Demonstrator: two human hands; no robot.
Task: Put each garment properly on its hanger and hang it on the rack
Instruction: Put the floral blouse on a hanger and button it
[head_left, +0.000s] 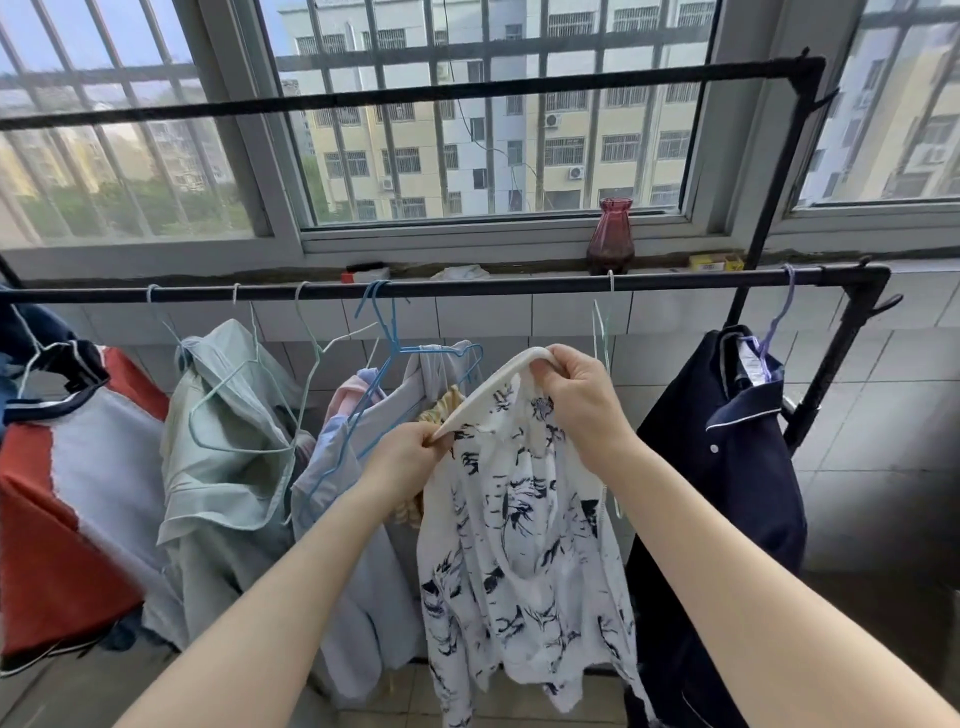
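A black rack is shown spanning the view above and behind both hands, its lower rail carrying several garments. To the right of the right hand, a navy garment is hung on a purple hanger. To the left of the left hand, a pale green shirt, a light blue garment under a blue hanger, and, furthest left, a red and grey garment are seen. Below both hands, a white printed blouse is held up in front of the rail. A white hanger is lodged in its top. The left hand is closed in a pinch on the hanger's lower end; the right hand is curled round the hanger's upper bend. A red vase is seen on the windowsill beyond the right hand
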